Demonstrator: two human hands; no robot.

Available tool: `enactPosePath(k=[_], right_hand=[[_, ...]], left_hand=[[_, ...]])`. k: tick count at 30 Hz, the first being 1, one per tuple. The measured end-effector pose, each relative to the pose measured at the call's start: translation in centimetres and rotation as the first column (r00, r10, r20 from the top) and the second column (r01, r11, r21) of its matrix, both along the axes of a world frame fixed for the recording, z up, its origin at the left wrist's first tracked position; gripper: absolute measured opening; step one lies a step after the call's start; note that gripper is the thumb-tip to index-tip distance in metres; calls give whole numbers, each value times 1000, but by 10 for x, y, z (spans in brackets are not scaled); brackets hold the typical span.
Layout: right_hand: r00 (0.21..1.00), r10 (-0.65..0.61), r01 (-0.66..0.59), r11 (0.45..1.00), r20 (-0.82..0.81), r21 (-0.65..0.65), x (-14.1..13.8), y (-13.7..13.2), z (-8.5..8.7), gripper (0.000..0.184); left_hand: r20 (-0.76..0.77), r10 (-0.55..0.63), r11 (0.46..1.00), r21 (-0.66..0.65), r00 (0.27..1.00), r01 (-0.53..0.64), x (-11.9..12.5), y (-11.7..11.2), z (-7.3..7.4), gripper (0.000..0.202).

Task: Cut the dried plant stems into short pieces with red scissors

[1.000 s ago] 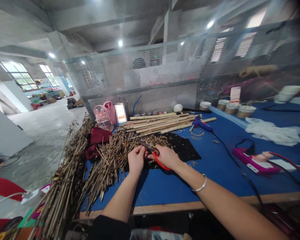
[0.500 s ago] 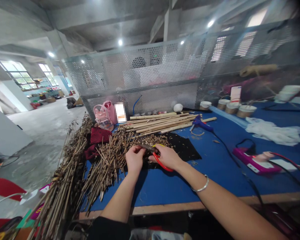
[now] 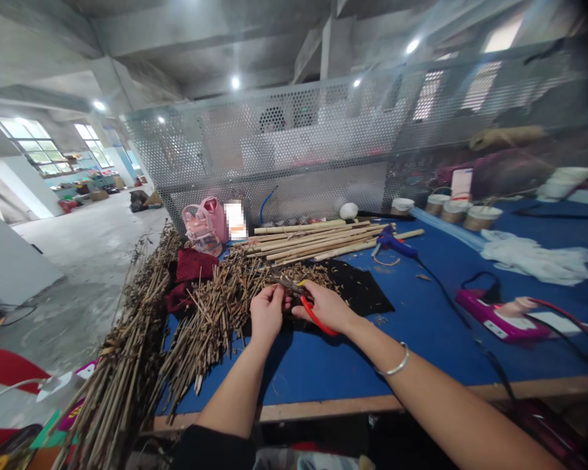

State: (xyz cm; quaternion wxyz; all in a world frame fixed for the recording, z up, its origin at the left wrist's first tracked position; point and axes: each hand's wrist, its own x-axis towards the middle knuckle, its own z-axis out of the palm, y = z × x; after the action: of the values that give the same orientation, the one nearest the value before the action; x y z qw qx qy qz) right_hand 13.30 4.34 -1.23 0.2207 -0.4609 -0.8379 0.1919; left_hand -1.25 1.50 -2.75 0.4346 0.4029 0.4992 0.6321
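My right hand [image 3: 327, 305] is closed round the scissors [image 3: 314, 317], which have red and yellow handles. Their dark blades point left, just above the fingertips of my left hand [image 3: 268, 312]. That hand is closed in a pinch; whatever lies between its fingers is too small to make out. Both hands are over a heap of cut dried stems [image 3: 210, 320] with brown, crumbly heads. Beneath part of the heap lies a black cloth [image 3: 370, 294], scattered with plant bits. A longer bundle of dried stalks [image 3: 122, 365] leans along the table's left edge.
Behind the heap lie pale sticks [image 3: 313, 245], a blue glue gun [image 3: 392, 243] and a pink bag [image 3: 210, 225]. To the right are a purple power strip [image 3: 502, 318] with cords and a white plastic bag [image 3: 534, 258]. A perforated metal screen [image 3: 274, 150] borders the back.
My left hand has shifted slightly right, and its fingers have moved a little below the scissor blades. My right hand has barely moved with the scissors in it.
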Motion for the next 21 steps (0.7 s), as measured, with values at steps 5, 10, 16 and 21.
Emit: enactPosePath(k=[5,10,16,21], right_hand=[[1000,-27,28,995,-10,93,-7,-3,-5,40],[993,-108,107,994,44,19,-8,-3,-4,37],[997,-71,71,997,24,-5,-4,0,-6,34],[999,-33,33,999,0,-32,-2,4,-8,33]], left_hand=[[-26,-4,1000,6,1000,4,2,-1,3,27],[-69,27,1000,14,997,-26,1,-3,5,27],[-56,42,999,22,998,-41,-2,0,-1,27],[15,80,997,10,997,-80,-2,5,-5,28]])
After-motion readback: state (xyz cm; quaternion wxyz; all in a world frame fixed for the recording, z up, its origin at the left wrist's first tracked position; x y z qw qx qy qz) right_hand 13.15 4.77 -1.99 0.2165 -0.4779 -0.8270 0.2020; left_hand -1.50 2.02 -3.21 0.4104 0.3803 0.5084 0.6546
